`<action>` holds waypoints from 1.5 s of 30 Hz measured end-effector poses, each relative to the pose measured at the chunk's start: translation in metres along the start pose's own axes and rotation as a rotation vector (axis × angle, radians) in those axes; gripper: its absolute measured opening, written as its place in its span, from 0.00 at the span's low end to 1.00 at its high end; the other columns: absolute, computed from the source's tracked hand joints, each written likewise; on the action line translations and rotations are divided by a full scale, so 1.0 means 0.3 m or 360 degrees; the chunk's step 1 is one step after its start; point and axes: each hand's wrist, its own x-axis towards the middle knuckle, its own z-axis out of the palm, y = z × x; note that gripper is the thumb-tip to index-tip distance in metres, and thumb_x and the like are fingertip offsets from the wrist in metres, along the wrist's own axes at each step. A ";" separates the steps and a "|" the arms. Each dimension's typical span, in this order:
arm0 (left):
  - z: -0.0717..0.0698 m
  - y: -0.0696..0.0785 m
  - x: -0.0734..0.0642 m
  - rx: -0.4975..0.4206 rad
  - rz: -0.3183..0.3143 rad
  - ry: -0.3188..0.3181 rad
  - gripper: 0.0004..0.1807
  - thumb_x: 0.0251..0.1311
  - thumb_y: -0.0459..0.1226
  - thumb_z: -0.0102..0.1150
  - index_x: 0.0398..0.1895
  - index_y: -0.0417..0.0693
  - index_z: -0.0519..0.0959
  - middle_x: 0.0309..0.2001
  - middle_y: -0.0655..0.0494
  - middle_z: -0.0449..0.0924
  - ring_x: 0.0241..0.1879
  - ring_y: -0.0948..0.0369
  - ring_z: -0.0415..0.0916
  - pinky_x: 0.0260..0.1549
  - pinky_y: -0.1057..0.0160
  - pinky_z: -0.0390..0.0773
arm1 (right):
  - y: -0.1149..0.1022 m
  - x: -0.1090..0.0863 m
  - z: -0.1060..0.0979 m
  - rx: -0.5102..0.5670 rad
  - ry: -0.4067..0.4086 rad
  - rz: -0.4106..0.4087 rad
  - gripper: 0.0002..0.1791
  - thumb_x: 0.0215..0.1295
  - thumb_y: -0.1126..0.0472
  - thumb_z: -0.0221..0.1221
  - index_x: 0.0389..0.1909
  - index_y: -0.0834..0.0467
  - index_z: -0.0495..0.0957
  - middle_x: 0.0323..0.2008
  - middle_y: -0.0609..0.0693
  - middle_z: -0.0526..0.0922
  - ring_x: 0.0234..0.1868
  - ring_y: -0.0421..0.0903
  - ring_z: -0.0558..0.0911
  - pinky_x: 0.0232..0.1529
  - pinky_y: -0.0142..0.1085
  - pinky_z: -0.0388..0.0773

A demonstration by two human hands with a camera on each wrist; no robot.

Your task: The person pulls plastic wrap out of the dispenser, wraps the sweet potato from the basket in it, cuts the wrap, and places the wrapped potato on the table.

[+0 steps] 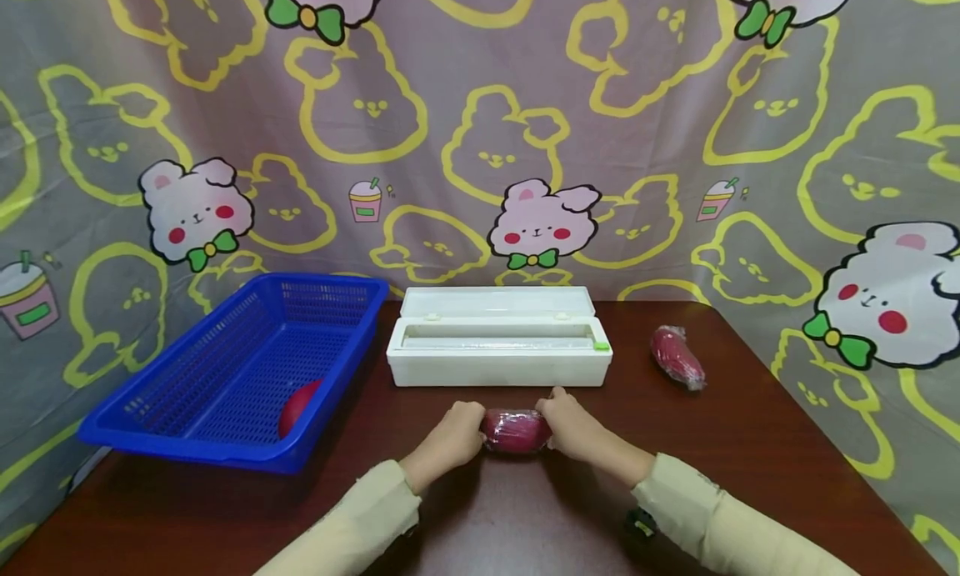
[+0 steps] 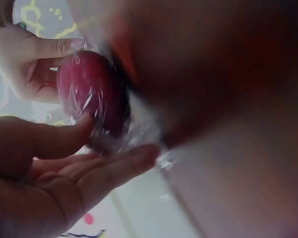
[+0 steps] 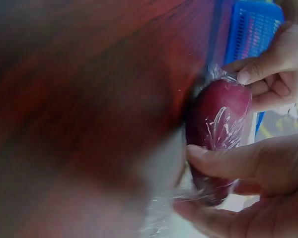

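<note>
A red-purple oblong vegetable (image 1: 517,431) in shiny cling film lies sideways between both hands, close over the table. My left hand (image 1: 456,434) holds its left end; in the left wrist view the thumb and fingers (image 2: 109,173) pinch the gathered film there. At the opposite end my right hand (image 1: 572,424) grips the wrapped vegetable (image 3: 221,116), with the thumb against its side and loose film bunched at the fingertips (image 3: 186,208). Just behind the hands stands a white box (image 1: 498,369) with its lid raised and a roll of cling film (image 1: 498,343) inside.
On the left stands a blue perforated basket (image 1: 213,453) with a red rounded item (image 1: 299,408) inside. A second film-wrapped red-purple vegetable (image 1: 677,357) lies at the back right of the brown table (image 1: 757,468). A patterned curtain (image 1: 637,142) hangs behind the table.
</note>
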 end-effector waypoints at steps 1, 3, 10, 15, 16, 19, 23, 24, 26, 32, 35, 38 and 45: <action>0.006 -0.008 0.004 -0.0060 -0.0026 0.0027 0.03 0.43 0.24 0.60 0.23 0.34 0.76 0.24 0.48 0.77 0.23 0.61 0.71 0.22 0.64 0.72 | 0.009 0.002 0.005 0.0054 0.0019 0.0021 0.18 0.28 0.76 0.70 0.26 0.65 0.76 0.24 0.53 0.71 0.28 0.50 0.72 0.29 0.40 0.72; 0.013 -0.027 0.012 -0.0206 -0.0086 0.0079 0.10 0.43 0.27 0.65 0.30 0.31 0.77 0.30 0.45 0.78 0.30 0.56 0.74 0.29 0.61 0.74 | 0.028 0.005 0.013 0.0178 0.0044 0.0052 0.20 0.28 0.73 0.72 0.28 0.65 0.76 0.26 0.53 0.74 0.31 0.49 0.73 0.33 0.40 0.72; 0.016 -0.067 0.023 -0.0955 -0.0284 0.0192 0.22 0.42 0.29 0.67 0.41 0.27 0.72 0.34 0.45 0.74 0.32 0.56 0.70 0.31 0.61 0.73 | 0.084 0.003 0.022 0.0793 0.0063 0.0110 0.21 0.30 0.71 0.72 0.30 0.64 0.76 0.30 0.52 0.79 0.32 0.45 0.74 0.34 0.35 0.71; 0.017 -0.088 0.034 -0.1653 -0.0376 0.0117 0.20 0.47 0.24 0.60 0.45 0.23 0.68 0.34 0.46 0.74 0.28 0.62 0.72 0.27 0.66 0.77 | 0.097 -0.006 0.028 0.1378 -0.0028 0.0198 0.23 0.38 0.75 0.68 0.38 0.72 0.72 0.35 0.60 0.80 0.34 0.45 0.75 0.34 0.33 0.73; 0.018 -0.091 0.034 -0.1745 -0.0392 0.0103 0.20 0.49 0.23 0.59 0.45 0.23 0.67 0.35 0.46 0.75 0.28 0.63 0.73 0.28 0.66 0.77 | 0.096 -0.009 0.027 0.1467 -0.0046 0.0209 0.24 0.39 0.76 0.67 0.41 0.74 0.71 0.37 0.63 0.79 0.36 0.46 0.76 0.35 0.34 0.73; 0.019 -0.097 0.036 -0.1941 -0.0427 0.0074 0.19 0.52 0.22 0.56 0.47 0.23 0.65 0.36 0.46 0.76 0.28 0.63 0.75 0.30 0.65 0.77 | 0.093 -0.014 0.025 0.1695 -0.0092 0.0256 0.28 0.44 0.76 0.64 0.49 0.76 0.67 0.42 0.65 0.77 0.38 0.47 0.77 0.37 0.34 0.74; 0.020 -0.102 0.036 -0.2067 -0.0415 0.0050 0.20 0.53 0.22 0.54 0.49 0.21 0.63 0.37 0.46 0.77 0.30 0.63 0.75 0.31 0.65 0.77 | 0.092 -0.022 0.015 0.1948 -0.0124 0.0324 0.26 0.50 0.72 0.62 0.50 0.77 0.67 0.37 0.59 0.79 0.35 0.45 0.77 0.37 0.33 0.75; 0.019 -0.104 0.035 -0.2085 -0.0406 0.0040 0.21 0.53 0.22 0.54 0.49 0.21 0.63 0.37 0.45 0.77 0.30 0.63 0.76 0.32 0.65 0.77 | 0.093 -0.024 0.013 0.2000 -0.0132 0.0329 0.25 0.51 0.71 0.62 0.50 0.78 0.67 0.36 0.57 0.79 0.35 0.44 0.77 0.37 0.33 0.76; 0.019 -0.107 0.033 -0.2111 -0.0390 0.0017 0.22 0.53 0.22 0.54 0.51 0.21 0.63 0.39 0.43 0.77 0.30 0.63 0.76 0.32 0.64 0.77 | 0.096 -0.029 0.007 0.2084 -0.0152 0.0329 0.25 0.53 0.71 0.61 0.50 0.79 0.66 0.34 0.55 0.79 0.34 0.44 0.77 0.36 0.33 0.76; 0.023 -0.113 0.027 -0.2094 -0.0338 -0.0072 0.22 0.53 0.22 0.54 0.52 0.20 0.66 0.43 0.38 0.77 0.30 0.62 0.77 0.31 0.62 0.78 | 0.099 -0.044 0.000 0.2109 -0.0234 0.0389 0.26 0.52 0.68 0.62 0.51 0.77 0.67 0.38 0.58 0.79 0.37 0.46 0.77 0.39 0.38 0.76; 0.019 -0.110 0.028 -0.2015 -0.0307 -0.0127 0.20 0.52 0.22 0.55 0.50 0.22 0.68 0.41 0.39 0.77 0.31 0.61 0.77 0.32 0.61 0.78 | 0.095 -0.053 -0.005 0.2051 -0.0231 0.0452 0.26 0.51 0.68 0.63 0.51 0.76 0.68 0.41 0.60 0.78 0.37 0.47 0.78 0.39 0.41 0.76; 0.014 -0.106 0.032 -0.1938 -0.0273 -0.0178 0.21 0.52 0.23 0.56 0.50 0.23 0.68 0.43 0.41 0.76 0.34 0.60 0.76 0.34 0.60 0.77 | 0.090 -0.059 -0.013 0.1942 -0.0185 0.0477 0.26 0.50 0.68 0.63 0.50 0.75 0.70 0.41 0.62 0.79 0.36 0.47 0.78 0.38 0.41 0.77; 0.014 -0.098 0.042 -0.1919 -0.0259 -0.0202 0.30 0.49 0.24 0.59 0.57 0.26 0.62 0.51 0.37 0.69 0.37 0.59 0.75 0.39 0.56 0.75 | 0.086 -0.077 -0.056 0.1659 0.0047 0.0437 0.26 0.48 0.67 0.65 0.48 0.73 0.72 0.41 0.62 0.78 0.37 0.48 0.77 0.36 0.35 0.76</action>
